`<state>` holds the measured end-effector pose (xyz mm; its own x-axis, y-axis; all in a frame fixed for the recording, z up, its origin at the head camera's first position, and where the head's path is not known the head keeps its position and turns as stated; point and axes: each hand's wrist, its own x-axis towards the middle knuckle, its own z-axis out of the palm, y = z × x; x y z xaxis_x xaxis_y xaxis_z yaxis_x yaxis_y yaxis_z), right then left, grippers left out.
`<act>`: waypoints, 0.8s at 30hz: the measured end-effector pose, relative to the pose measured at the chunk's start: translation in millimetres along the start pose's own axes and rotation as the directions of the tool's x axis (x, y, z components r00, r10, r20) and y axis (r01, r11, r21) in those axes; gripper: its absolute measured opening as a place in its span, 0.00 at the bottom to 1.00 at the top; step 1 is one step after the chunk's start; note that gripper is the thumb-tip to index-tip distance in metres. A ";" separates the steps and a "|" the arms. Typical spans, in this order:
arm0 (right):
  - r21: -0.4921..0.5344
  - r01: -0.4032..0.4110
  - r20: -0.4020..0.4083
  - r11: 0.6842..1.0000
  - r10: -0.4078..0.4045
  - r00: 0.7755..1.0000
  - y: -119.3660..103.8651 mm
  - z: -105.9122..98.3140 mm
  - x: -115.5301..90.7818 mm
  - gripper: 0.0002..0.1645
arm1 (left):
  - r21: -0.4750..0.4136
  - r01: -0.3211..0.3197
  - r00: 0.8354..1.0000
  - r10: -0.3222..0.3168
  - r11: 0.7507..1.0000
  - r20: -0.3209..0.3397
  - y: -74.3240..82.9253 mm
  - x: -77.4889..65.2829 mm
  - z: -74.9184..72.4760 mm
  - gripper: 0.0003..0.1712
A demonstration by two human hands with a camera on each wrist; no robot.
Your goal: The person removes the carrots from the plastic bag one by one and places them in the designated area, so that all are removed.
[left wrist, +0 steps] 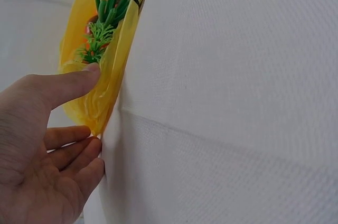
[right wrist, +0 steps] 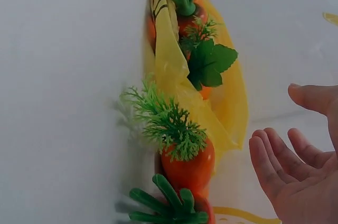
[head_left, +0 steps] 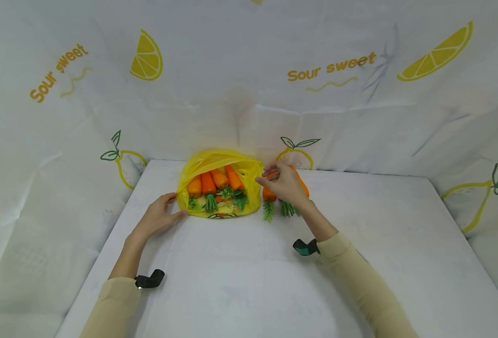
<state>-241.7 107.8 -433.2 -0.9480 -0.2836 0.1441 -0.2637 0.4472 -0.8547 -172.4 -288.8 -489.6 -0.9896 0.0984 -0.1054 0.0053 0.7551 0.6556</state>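
A yellow plastic bag (head_left: 202, 162) lies on its side at the far edge of the table, its mouth facing the person. Several orange carrots (head_left: 208, 184) with green tops show inside it. My left hand (head_left: 158, 217) is at the bag's left end, fingers relaxed; in the left wrist view its thumb (left wrist: 79, 84) overlaps the bag and its fingertips meet the lower edge. Over two carrots (head_left: 268, 195) lying just right of the bag hovers my right hand (head_left: 289, 188), partly covering them. Its fingers are loosely bent and hold nothing in the right wrist view.
The table (head_left: 232, 277) is covered in white cloth. Behind it rises a pale curtain (head_left: 232, 61) printed with lemons and lettering, close against the bag and carrots. A small black device (head_left: 149, 280) is worn on the left wrist, another (head_left: 306, 247) on the right.
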 end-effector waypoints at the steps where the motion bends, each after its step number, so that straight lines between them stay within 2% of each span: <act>1: 0.001 -0.001 0.003 1.000 0.001 1.000 -0.2 2.4 0.8 0.27 | 0.000 0.000 1.000 0.000 1.000 -0.001 0.3 -0.1 -0.1 0.48; 7: 0.013 0.030 0.016 0.999 -0.031 0.999 -0.6 16.2 4.7 0.27 | 0.007 0.002 1.000 -0.002 1.000 0.000 1.0 -0.4 -0.8 0.48; 17: 0.020 0.011 0.045 1.000 -0.012 0.999 0.1 36.5 10.1 0.25 | 0.003 0.002 1.000 -0.002 1.000 0.003 2.7 0.4 -1.8 0.48; 24: -0.020 0.019 0.072 1.000 -0.018 0.997 -0.6 52.3 16.8 0.24 | 0.007 0.002 1.000 -0.002 1.000 0.005 4.8 -1.5 -2.5 0.48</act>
<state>-248.2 58.4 -456.3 -0.9280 -0.3519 0.1229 -0.2852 0.4582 -0.8419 -171.2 -287.0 -484.4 -0.9888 0.1003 -0.1101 0.0046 0.7596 0.6504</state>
